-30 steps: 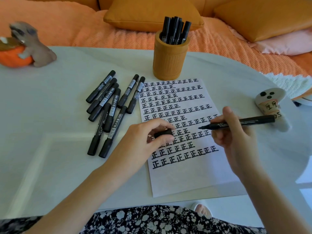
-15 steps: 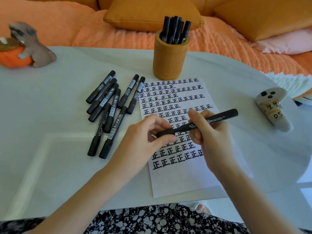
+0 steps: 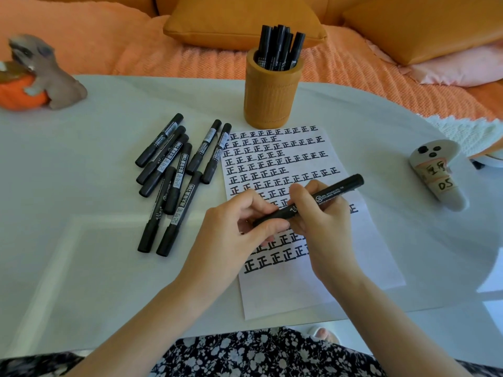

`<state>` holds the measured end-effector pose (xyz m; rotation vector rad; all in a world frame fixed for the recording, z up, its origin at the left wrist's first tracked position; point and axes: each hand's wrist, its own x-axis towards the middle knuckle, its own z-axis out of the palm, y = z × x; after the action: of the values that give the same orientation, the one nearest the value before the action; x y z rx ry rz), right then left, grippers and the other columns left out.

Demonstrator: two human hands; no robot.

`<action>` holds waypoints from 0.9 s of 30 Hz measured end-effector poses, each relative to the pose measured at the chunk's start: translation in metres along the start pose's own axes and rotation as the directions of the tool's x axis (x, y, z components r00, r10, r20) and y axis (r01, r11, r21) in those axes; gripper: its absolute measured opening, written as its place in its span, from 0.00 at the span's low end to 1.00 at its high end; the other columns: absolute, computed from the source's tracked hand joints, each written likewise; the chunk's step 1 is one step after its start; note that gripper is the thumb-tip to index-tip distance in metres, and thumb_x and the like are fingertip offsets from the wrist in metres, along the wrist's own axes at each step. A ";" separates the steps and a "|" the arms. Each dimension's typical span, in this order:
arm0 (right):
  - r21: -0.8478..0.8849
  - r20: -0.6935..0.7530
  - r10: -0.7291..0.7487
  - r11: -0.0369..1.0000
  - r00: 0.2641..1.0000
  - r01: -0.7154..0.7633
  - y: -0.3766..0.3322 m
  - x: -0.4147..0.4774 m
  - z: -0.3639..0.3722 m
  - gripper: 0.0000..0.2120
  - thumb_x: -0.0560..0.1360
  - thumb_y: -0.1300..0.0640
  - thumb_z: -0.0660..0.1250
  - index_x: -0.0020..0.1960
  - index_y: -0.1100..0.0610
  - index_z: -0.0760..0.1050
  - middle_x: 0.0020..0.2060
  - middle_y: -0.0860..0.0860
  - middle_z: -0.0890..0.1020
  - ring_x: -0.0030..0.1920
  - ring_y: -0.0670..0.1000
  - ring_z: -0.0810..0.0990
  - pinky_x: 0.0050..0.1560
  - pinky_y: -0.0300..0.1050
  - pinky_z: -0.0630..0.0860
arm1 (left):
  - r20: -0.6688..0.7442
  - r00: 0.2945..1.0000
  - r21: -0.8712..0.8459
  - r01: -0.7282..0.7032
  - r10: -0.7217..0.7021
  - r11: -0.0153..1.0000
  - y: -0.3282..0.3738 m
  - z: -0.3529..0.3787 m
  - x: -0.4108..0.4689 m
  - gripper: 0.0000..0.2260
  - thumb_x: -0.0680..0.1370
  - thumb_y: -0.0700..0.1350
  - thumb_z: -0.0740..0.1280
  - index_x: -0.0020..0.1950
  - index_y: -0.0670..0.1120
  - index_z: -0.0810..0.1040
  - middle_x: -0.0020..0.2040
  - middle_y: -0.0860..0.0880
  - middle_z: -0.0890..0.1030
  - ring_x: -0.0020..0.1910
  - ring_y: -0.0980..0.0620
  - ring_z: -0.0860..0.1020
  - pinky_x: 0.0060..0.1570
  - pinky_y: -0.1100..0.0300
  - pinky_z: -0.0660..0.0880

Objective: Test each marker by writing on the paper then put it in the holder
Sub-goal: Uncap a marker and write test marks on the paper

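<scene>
A black marker lies slanted above the white paper, gripped round its barrel by my right hand. My left hand pinches the marker's cap end, where the cap sits on the tip. The paper carries rows of black written characters. The orange-brown holder stands upright behind the paper with several black markers in it. Several capped black markers lie loose on the table left of the paper.
A white table carries everything. An animal figurine with an orange pumpkin sits at the far left. A white ghost figurine lies at the right. Orange cushions and a blanket lie behind the table.
My right hand has brought the uncapped marker left to my left hand, and its tip has gone into the cap held there. Both hands now meet over the paper.
</scene>
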<state>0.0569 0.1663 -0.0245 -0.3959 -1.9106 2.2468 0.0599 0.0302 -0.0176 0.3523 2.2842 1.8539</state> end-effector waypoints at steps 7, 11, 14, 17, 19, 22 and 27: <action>0.002 -0.009 0.002 1.000 1.000 -0.002 -0.001 -0.001 0.005 0.15 0.75 0.69 0.61 0.31 0.59 0.63 0.23 0.49 0.61 0.25 0.48 0.59 0.25 0.37 0.60 | -0.034 0.999 -0.016 -0.011 0.010 1.000 0.000 0.002 0.000 0.08 0.70 0.46 0.72 0.45 0.44 0.79 0.37 0.53 0.84 0.34 0.53 0.81 0.39 0.62 0.78; 0.003 0.000 0.008 1.000 1.000 -0.008 -0.001 0.000 0.004 0.16 0.75 0.67 0.62 0.31 0.59 0.63 0.23 0.49 0.61 0.25 0.47 0.59 0.25 0.37 0.61 | -0.035 0.999 -0.010 -0.002 0.002 1.000 0.002 0.001 0.001 0.07 0.70 0.46 0.72 0.45 0.45 0.79 0.38 0.53 0.84 0.34 0.54 0.81 0.39 0.62 0.79; 0.003 0.024 0.006 1.000 1.000 -0.006 -0.003 0.001 0.003 0.17 0.76 0.64 0.64 0.31 0.63 0.64 0.22 0.49 0.62 0.23 0.47 0.60 0.24 0.36 0.62 | -0.020 1.000 0.006 -0.006 0.007 1.000 0.005 0.001 0.002 0.06 0.72 0.45 0.71 0.47 0.50 0.79 0.39 0.56 0.84 0.36 0.58 0.81 0.41 0.64 0.78; -0.009 0.080 0.012 1.000 0.997 -0.012 -0.004 0.003 0.002 0.22 0.76 0.55 0.67 0.29 0.63 0.63 0.21 0.50 0.61 0.23 0.48 0.58 0.25 0.38 0.58 | -0.022 0.999 0.049 -0.029 0.030 0.998 0.007 0.000 0.003 0.06 0.73 0.45 0.70 0.49 0.53 0.79 0.41 0.59 0.83 0.40 0.63 0.81 0.43 0.67 0.77; -0.075 0.123 0.026 0.997 0.992 -0.017 -0.007 0.003 0.000 0.26 0.73 0.44 0.66 0.26 0.60 0.61 0.20 0.51 0.60 0.23 0.50 0.58 0.25 0.39 0.57 | -0.040 0.998 0.080 -0.048 0.051 0.996 0.007 -0.002 0.004 0.05 0.74 0.46 0.69 0.49 0.53 0.79 0.43 0.59 0.83 0.42 0.64 0.81 0.43 0.70 0.76; -0.230 0.156 0.058 0.973 0.986 -0.021 -0.010 0.001 -0.002 0.33 0.68 0.34 0.59 0.26 0.65 0.70 0.19 0.54 0.65 0.22 0.50 0.62 0.25 0.38 0.62 | -0.091 0.994 0.107 -0.053 0.063 0.993 0.007 -0.006 0.008 0.04 0.75 0.47 0.67 0.50 0.52 0.78 0.41 0.58 0.83 0.42 0.61 0.81 0.43 0.66 0.77; -0.402 0.122 -0.320 0.850 0.940 0.341 -0.006 0.001 -0.009 0.17 0.73 0.47 0.67 0.36 0.61 0.73 0.22 0.49 0.67 0.25 0.46 0.61 0.28 0.34 0.60 | -0.155 0.983 0.133 -0.074 0.095 0.988 0.009 -0.016 0.015 0.05 0.76 0.47 0.64 0.45 0.48 0.78 0.33 0.56 0.80 0.33 0.62 0.77 0.34 0.73 0.70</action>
<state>0.0585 0.1755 -0.0201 -0.0461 -2.2819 1.6410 0.0420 0.0216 -0.0054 0.3340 2.5400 1.8432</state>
